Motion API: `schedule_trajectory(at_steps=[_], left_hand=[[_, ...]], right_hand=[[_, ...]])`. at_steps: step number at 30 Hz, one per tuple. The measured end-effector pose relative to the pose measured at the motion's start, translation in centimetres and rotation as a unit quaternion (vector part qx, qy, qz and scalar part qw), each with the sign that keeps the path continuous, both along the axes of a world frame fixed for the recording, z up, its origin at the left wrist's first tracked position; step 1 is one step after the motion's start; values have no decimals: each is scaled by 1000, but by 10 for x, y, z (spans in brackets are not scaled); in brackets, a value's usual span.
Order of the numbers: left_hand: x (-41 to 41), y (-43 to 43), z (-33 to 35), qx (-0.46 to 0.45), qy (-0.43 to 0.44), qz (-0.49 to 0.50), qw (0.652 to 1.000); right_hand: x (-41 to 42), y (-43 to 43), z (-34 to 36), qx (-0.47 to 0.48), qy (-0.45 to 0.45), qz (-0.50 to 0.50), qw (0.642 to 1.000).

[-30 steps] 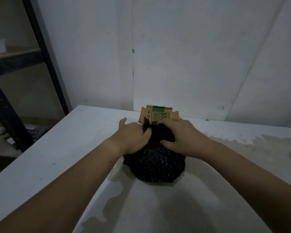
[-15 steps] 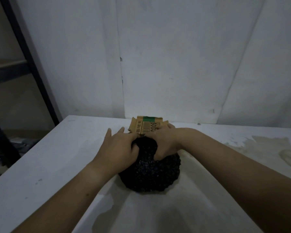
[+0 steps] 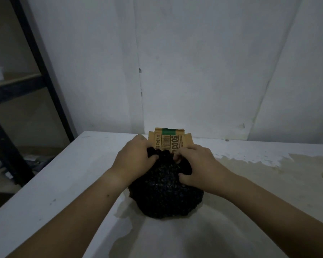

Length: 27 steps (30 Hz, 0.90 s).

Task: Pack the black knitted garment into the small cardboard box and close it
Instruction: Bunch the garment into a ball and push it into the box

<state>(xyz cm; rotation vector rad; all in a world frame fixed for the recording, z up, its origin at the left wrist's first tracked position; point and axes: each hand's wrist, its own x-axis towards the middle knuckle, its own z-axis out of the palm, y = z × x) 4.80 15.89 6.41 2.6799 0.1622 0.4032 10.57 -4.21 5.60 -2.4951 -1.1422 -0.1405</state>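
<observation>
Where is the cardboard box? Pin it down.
Head view, centre: the cardboard box stands by the back wall, behind the black garment gripped by the left hand and right hand.

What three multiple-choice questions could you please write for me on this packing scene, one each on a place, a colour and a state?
1. Where does the cardboard box show, relative to the black knitted garment?
A. Beyond it, towards the wall.
B. Nearer the person.
C. Directly left of it.

2. What colour is the band on the box's flap?
A. Red.
B. Green.
C. Blue.

3. What are the left hand and right hand doing?
A. Gripping the garment.
B. Resting open, touching nothing.
C. Lifting the box high.

Answers: A, its flap rises behind the garment; B, a green band tops the print; A, the fingers of both curl into the knit.
</observation>
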Motion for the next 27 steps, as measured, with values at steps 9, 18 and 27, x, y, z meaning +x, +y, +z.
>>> schedule_trajectory(at_steps=[9, 18, 27], left_hand=[[29, 6, -6, -216, 215, 169, 937], [17, 13, -2, -316, 213, 36, 924], [29, 21, 0, -239, 236, 58, 940]], right_hand=[[1, 15, 2, -99, 60, 24, 993], [-3, 32, 29, -271, 31, 42, 961], [11, 40, 27, -314, 39, 45, 948]])
